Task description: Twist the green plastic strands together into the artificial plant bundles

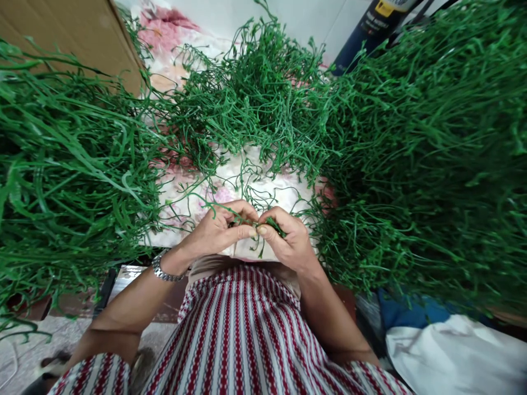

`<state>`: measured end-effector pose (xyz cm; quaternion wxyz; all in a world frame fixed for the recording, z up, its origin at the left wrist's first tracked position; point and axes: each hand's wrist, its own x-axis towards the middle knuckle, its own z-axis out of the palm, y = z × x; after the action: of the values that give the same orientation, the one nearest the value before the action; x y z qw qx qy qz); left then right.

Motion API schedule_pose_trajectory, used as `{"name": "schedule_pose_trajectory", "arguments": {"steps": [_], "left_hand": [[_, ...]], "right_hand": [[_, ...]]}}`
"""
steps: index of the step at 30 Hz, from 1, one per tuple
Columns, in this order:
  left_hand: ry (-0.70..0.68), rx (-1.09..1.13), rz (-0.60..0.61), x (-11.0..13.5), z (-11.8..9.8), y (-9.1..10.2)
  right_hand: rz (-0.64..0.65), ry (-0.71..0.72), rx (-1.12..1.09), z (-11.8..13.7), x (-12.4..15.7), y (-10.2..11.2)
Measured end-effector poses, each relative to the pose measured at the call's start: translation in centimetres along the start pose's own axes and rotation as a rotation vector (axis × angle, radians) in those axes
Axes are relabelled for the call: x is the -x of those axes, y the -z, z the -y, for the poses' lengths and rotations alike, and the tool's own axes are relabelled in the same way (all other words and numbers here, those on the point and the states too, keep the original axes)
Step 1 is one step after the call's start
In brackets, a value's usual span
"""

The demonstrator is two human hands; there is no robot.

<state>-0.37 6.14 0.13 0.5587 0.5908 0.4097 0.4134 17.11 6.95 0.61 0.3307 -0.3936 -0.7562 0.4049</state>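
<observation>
My left hand and my right hand meet in front of my chest, thumbs touching. Both pinch a small green plastic sprig with thin branching stems; part of it trails left over my left knuckles and a bit hangs below my thumbs. A metal watch sits on my left wrist. Beyond my hands lies a floral cloth with loose green stems on it.
Big heaps of green plastic stems surround me: a pile of long blades on the left, a tangled pile ahead, a dense pile on the right. A cardboard box stands far left, a dark canister far right, white cloth lower right.
</observation>
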Motion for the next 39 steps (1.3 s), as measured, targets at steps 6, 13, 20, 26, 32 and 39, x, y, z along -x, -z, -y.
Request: {"name": "schedule_pose_trajectory", "arguments": {"steps": [6, 13, 20, 26, 32, 39], "left_hand": [[-0.117, -0.108, 0.037, -0.3, 0.2, 0.0], [-0.234, -0.318, 0.055, -0.1, 0.7, 0.3], [-0.358, -0.522, 0.186, -0.1, 0.3, 1.0], [-0.321, -0.584, 0.158, -0.1, 0.1, 0.6], [-0.235, -0.706, 0.158, 0.2, 0.5, 0.3], [-0.376, -0.681, 0.340, -0.1, 1.1, 1.2]], "right_hand": [[0.081, -0.138, -0.239, -1.1, 0.0, 0.1], [0.156, -0.121, -0.070, -1.0, 0.0, 0.4], [0.316, -0.044, 0.035, -0.4, -0.1, 0.6], [0.304, -0.095, -0.002, -1.4, 0.2, 0.5], [0.244, -0.048, 0.117, -0.7, 0.1, 0.5], [0.355, 0.001, 0.203, 0.0, -0.1, 1.0]]}}
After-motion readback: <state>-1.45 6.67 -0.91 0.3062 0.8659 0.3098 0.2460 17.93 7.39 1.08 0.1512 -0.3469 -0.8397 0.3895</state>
